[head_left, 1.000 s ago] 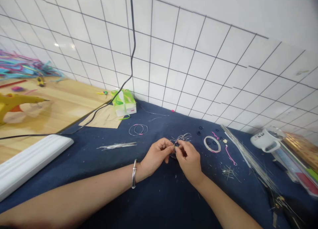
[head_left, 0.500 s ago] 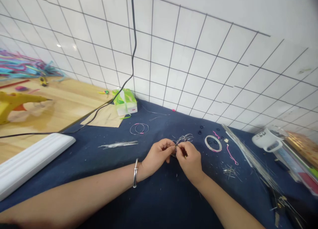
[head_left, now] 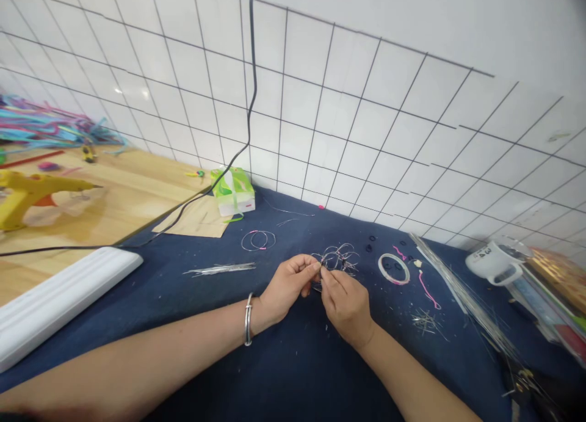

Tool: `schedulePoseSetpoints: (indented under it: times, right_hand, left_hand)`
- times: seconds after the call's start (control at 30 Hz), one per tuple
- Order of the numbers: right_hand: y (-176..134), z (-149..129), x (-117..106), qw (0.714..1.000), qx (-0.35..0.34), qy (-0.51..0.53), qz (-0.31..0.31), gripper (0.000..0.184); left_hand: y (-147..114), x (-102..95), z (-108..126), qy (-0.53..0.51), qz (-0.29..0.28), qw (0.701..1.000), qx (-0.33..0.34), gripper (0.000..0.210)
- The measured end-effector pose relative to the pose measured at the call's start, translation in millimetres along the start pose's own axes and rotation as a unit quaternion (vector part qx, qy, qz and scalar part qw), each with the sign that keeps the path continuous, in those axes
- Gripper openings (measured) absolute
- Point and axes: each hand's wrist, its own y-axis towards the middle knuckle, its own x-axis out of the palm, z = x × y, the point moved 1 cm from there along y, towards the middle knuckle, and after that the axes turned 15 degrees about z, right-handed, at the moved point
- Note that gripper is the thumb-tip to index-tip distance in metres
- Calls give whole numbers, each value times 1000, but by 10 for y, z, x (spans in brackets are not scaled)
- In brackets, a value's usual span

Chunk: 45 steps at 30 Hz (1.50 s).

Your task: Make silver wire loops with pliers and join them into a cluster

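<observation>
Looped wire bundle (head_left: pixel 342 262), lying on or just above the table (head_left: pixel 196 294), immediately beyond the meeting point of the two grips. I watch from afar and take that meeting point as the clock's centre, 12 being the top of the view. The left hand (head_left: pixel 286 287) comes in from about 8 o'clock and the right hand (head_left: pixel 348 303) from about 4. I see each grip pinching, thumb against finger, at the near edge of the wire; the exact strand between them is too small for me to make out.

The key relation: the loops fan from the pinch toward 2 o'clock, their long axis, loosely defined, running that way. They lie just beyond the right hand's fingers, so I judge the right hand nearer to the spread and the left better placed to steady its near edge.

Farther out, a pale ring (head_left: pixel 381 266) lies at 3 o'clock, wire clippings (head_left: pixel 425 322) at 4, straight wires (head_left: pixel 222 269) at 9 and two overlapping wire hoops (head_left: pixel 262 248) toward 10. Farthest, a green packet (head_left: pixel 234 193) stands between 10 and 11.
</observation>
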Motion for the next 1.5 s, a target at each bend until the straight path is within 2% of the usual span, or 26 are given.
schedulePoseSetpoints:
  times: [0.1,0.2,0.33,0.67,1.13,1.3,1.5]
  right_hand:
    - [73,3,-44,995,78,51,26,24]
    - [135,13,-86,985,156,61,40,20]
    - [154,21,-100,979,195,48,16,18]
    - [90,30,-70,992,122,-3,-9,20]
    - [86,-3,-80,994,109,-4,3,12]
    - [52,-59,-70,997,68,30,-11,11]
    - [39,-91,-59,995,71,71,-14,12]
  left_hand:
    - [-8,8,-6,16,3,1000,0,25]
    - [-21,13,-2,32,6,999,4,24]
    - [-43,22,11,51,-9,998,17,23]
    - [-70,44,35,41,-24,999,19,20]
    - [-88,36,7,66,-14,997,42,17]
    - [-95,28,4,70,-5,997,43,15]
    - [-82,26,-11,72,7,997,39,16]
